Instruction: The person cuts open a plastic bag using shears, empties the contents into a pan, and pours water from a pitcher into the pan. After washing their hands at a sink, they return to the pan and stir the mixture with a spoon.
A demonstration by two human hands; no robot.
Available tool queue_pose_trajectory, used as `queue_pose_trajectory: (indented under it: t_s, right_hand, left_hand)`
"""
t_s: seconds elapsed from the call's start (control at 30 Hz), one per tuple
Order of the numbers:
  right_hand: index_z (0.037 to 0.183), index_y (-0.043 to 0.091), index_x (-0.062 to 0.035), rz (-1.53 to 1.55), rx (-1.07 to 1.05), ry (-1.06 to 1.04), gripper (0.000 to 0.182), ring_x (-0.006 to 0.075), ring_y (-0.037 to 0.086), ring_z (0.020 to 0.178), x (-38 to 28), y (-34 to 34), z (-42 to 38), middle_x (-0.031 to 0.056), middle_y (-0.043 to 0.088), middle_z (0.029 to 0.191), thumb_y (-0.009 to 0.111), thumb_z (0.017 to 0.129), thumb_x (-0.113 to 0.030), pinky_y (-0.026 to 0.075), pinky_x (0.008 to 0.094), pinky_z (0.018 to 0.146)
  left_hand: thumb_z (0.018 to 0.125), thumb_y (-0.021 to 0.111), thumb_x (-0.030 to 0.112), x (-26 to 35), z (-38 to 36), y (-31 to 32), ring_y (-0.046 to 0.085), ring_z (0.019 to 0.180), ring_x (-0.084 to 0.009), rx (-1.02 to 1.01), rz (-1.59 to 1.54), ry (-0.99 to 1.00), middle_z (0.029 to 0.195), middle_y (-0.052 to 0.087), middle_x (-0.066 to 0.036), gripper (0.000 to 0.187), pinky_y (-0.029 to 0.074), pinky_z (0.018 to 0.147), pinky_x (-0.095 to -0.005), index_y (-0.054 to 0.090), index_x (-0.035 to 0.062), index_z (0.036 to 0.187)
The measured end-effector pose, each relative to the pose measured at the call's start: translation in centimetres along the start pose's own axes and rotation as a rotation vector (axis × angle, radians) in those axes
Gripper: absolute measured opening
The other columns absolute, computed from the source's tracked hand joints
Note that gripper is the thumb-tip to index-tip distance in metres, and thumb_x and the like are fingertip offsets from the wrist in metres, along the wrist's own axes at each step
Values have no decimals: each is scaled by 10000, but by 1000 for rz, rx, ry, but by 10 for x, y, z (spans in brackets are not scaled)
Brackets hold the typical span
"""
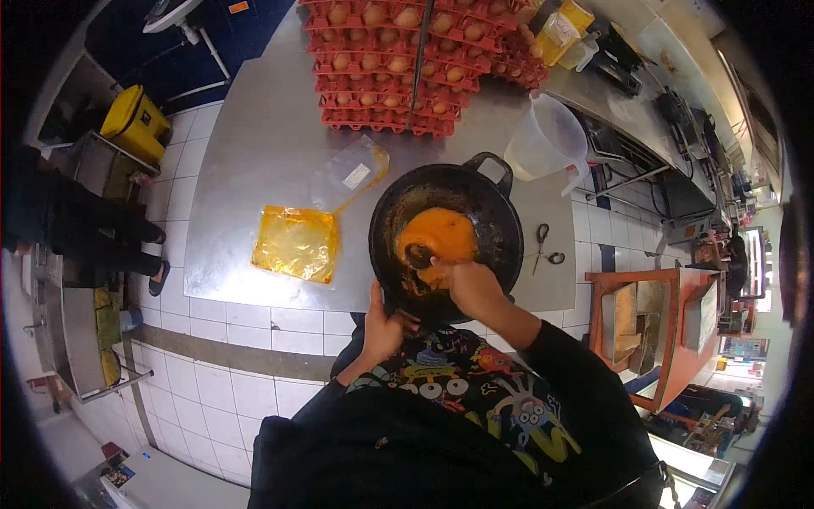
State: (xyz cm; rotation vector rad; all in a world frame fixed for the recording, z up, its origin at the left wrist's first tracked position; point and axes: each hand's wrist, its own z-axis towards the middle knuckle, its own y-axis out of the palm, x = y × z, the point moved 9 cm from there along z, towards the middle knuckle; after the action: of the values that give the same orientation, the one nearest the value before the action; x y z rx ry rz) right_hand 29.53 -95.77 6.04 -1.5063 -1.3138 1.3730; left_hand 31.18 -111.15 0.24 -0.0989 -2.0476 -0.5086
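Observation:
A black wok (386,212) stands on the steel table, with thick orange sauce (449,231) pooled inside it. My right hand (476,287) is closed around a ladle (418,255); its dark round head dips into the sauce and the grip is mostly hidden by my fingers. At the near left side of the wok, my left hand (386,329) grips the rim with the thumb up, its other fingers partly out of sight. Black scissors (549,257) lie right of the wok. To the left are an orange-smeared plastic bag (295,243) and a clear labelled bag (352,174).
Stacked red egg trays (381,64) full of eggs rise at the table's (229,170) far side. A translucent jug (545,140) stands behind the wok on the right. An orange cart (653,339) is at right; a person's legs (110,225) show at left.

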Motion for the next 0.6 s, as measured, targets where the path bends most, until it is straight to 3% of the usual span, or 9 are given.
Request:
queue_pose_trajectory:
  t_s: [0.07, 0.17, 0.23, 0.27, 0.3, 0.37, 0.5, 0.6]
  right_hand:
    - [1221, 536, -76, 135, 31, -48, 463, 295, 624, 654, -4, -8, 0, 153, 592, 754, 535, 758, -93, 504, 388, 571]
    - [1212, 542, -58, -21, -38, -56, 461, 288, 618, 635, -22, -13, -22, 153, 587, 801, 541, 753, -100, 508, 375, 564]
    - [1300, 469, -122, -210, -121, -58, 559, 284, 614, 621, -34, -5, -40, 155, 564, 927, 537, 746, -94, 514, 360, 565]
    - [1288, 478, -111, -272, -164, -41, 544, 262, 614, 636, -32, -3, -41, 150, 548, 1008, 541, 748, -115, 513, 347, 567]
    - [1288, 478, -111, -273, -165, -37, 544, 262, 614, 636, -28, 1, -39, 150, 548, 1008, 541, 748, -115, 513, 347, 567]
    - [1273, 496, -123, -351, 67, -126, 513, 252, 619, 669, -26, -8, -27, 138, 549, 977, 531, 761, -125, 509, 337, 560]
    - [1261, 511, -133, -364, 36, -67, 484, 258, 618, 674, -9, -20, -3, 143, 562, 934, 524, 777, -128, 504, 338, 558]
    - [1252, 524, -143, -276, -148, 68, 470, 264, 616, 678, 5, -33, -13, 142, 561, 872, 510, 783, -109, 502, 343, 561]
  left_hand:
    - [756, 354, -108, -4, 2, 1, 619, 613, -184, -7, -7, 32, 794, 611, -140, 762, 529, 561, -278, 39, 100, 1418]
    - [751, 348, -109, -2, 1, -1, 621, 611, -188, 5, -4, 15, 786, 612, -142, 767, 526, 558, -276, 35, 101, 1419]
    - [747, 339, -112, -5, 1, -2, 623, 612, -192, 18, 6, -35, 790, 612, -146, 769, 526, 557, -275, 34, 102, 1420]
    - [708, 341, -153, -5, 1, -2, 609, 666, -201, 12, -21, -23, 955, 570, -164, 803, 522, 568, -271, 66, 116, 1413]
    - [670, 344, -194, -5, 2, -1, 596, 720, -211, 4, -46, -11, 1121, 527, -181, 843, 517, 579, -266, 98, 131, 1407]
    - [666, 345, -194, -2, 1, 1, 597, 721, -211, -4, -38, -13, 1111, 529, -181, 841, 517, 581, -266, 99, 126, 1404]
    - [653, 344, -198, 1, 1, 3, 599, 727, -211, 23, -98, 4, 1098, 533, -182, 836, 515, 583, -264, 111, 110, 1395]
    - [662, 341, -199, -1, 1, 4, 601, 734, -209, 33, -87, -24, 1106, 531, -182, 825, 517, 586, -263, 111, 105, 1394]
